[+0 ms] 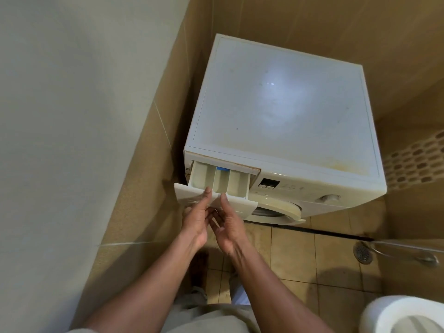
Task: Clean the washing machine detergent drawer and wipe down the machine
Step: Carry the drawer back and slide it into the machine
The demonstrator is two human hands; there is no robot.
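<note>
A cream front-loading washing machine (283, 111) stands in a tiled corner. Its detergent drawer (230, 181) is pulled out at the upper left of the front, showing three compartments and a blue insert at the back. Both hands hold the drawer's front panel. My left hand (195, 219) has its thumb on the panel's top edge and its fingers curled under it. My right hand (228, 224) does the same just to the right. The round door (281, 211) below hangs slightly ajar.
A wall (84, 116) runs close along the machine's left side. A control panel with a knob (330, 197) sits right of the drawer. On the tiled floor are a drain (363, 253) and a hose; a white toilet (406, 313) fills the bottom right corner.
</note>
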